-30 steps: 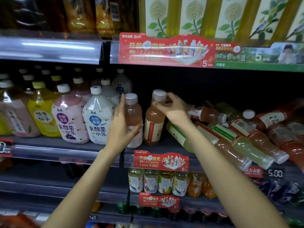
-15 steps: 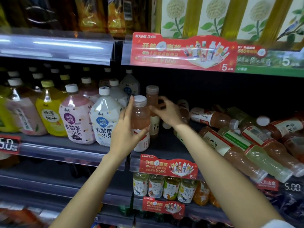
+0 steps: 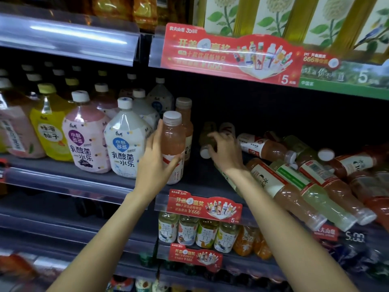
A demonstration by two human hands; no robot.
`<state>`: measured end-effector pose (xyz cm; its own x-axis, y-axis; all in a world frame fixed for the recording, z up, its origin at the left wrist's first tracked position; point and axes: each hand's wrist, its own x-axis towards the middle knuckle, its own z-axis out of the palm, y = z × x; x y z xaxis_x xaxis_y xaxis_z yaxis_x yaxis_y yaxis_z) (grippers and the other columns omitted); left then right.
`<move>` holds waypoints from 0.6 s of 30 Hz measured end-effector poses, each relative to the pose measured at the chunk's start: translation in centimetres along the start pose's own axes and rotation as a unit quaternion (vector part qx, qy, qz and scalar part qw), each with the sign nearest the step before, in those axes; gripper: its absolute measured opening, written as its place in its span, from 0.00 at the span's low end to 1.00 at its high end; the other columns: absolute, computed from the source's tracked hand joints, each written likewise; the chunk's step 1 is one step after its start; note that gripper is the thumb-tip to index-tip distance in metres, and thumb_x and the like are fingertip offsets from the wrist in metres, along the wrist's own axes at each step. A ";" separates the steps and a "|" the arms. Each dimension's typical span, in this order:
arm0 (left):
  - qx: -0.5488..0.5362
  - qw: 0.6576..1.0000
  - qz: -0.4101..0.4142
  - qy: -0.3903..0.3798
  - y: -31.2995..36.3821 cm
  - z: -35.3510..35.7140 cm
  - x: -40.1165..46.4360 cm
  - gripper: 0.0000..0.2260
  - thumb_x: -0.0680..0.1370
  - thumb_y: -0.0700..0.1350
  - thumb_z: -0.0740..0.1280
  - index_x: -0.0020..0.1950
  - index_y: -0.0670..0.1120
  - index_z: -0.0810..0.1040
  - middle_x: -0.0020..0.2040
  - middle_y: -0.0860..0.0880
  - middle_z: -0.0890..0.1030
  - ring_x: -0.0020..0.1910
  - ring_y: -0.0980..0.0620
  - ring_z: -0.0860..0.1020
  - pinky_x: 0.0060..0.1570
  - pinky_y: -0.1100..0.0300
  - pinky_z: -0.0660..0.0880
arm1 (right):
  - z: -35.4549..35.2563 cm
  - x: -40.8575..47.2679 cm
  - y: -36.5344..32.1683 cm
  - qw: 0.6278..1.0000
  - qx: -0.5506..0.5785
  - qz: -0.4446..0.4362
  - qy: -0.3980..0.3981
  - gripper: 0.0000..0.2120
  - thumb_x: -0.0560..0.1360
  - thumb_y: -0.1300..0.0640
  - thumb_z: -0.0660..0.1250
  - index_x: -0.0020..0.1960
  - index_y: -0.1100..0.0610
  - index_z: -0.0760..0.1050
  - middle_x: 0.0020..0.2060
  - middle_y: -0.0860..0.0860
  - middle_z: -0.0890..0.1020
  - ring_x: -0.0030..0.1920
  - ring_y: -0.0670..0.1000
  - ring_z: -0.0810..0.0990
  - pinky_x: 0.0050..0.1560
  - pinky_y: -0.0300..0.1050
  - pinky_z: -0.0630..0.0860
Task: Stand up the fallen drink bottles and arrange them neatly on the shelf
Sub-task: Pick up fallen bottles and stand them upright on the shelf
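Note:
An upright pink drink bottle (image 3: 173, 144) with a white cap stands at the front of the grey shelf (image 3: 195, 179). My left hand (image 3: 154, 163) holds it, fingers along its left side and thumb across its lower front. A second pink bottle (image 3: 186, 121) stands upright just behind it. To the right, my right hand (image 3: 226, 153) reaches into the shelf and curls over a dark fallen bottle (image 3: 207, 137) whose white cap points toward me. Several more fallen bottles (image 3: 294, 194), pink and pale green, lie heaped at the right with their caps toward the shelf's front edge.
Large white (image 3: 126, 142), pink (image 3: 86, 133) and yellow (image 3: 50, 127) bottles stand in rows to the left. A red promo strip (image 3: 231, 55) fronts the shelf above. Small tea bottles (image 3: 187, 230) line the shelf below.
My right hand let go of the bottle it stood up behind the front one and moved right and down onto a fallen bottle. My left hand stayed on the front pink bottle.

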<state>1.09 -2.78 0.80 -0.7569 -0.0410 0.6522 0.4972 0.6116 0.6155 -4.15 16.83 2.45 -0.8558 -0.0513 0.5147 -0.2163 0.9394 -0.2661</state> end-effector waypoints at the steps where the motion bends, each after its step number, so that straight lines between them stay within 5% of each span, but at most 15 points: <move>1: -0.003 1.000 0.001 0.000 0.0 0.1 -0.1 0.40 0.74 0.49 0.72 0.78 0.50 0.50 0.72 0.43 0.65 0.69 0.51 0.65 0.56 0.65 0.65 | 0.4 -0.4 0.1 0.996 -0.084 -0.004 -0.034 0.17 0.77 0.54 0.61 0.66 0.52 0.70 0.60 0.55 0.76 0.63 0.59 0.70 0.63 0.55 0.63; 5: 0.005 1.000 0.010 0.003 -0.3 0.4 -0.2 0.39 0.75 0.50 0.70 0.78 0.50 0.49 0.73 0.44 0.64 0.70 0.48 0.66 0.55 0.58 0.69 | 2.0 -0.5 -1.4 0.951 -0.282 -0.006 -0.127 0.21 0.78 0.50 0.59 0.70 0.46 0.63 0.64 0.58 0.72 0.66 0.61 0.63 0.65 0.61 0.56; 14: 0.015 1.000 0.018 0.005 -0.5 0.5 -0.3 0.39 0.75 0.49 0.70 0.78 0.49 0.49 0.72 0.42 0.65 0.68 0.45 0.68 0.52 0.53 0.74 | 1.4 -2.0 -2.6 0.947 -0.275 -0.061 -0.153 0.23 0.78 0.53 0.59 0.72 0.47 0.60 0.65 0.60 0.69 0.67 0.61 0.59 0.67 0.61 0.52; 18: 0.013 1.000 0.015 0.005 -0.4 0.5 -0.3 0.40 0.75 0.50 0.70 0.79 0.50 0.48 0.72 0.42 0.65 0.68 0.45 0.68 0.52 0.54 0.73 | 0.4 -4.9 -2.4 0.944 -0.280 -0.168 -0.049 0.26 0.61 0.48 0.74 0.59 0.51 0.76 0.47 0.59 0.81 0.56 0.60 0.74 0.56 0.56 0.57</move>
<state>0.91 -2.61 0.15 -0.7366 -0.0302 0.6756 0.5087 0.6335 0.5830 0.36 14.69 0.27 -0.8278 -0.3845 0.4085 -0.2253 0.8948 0.3855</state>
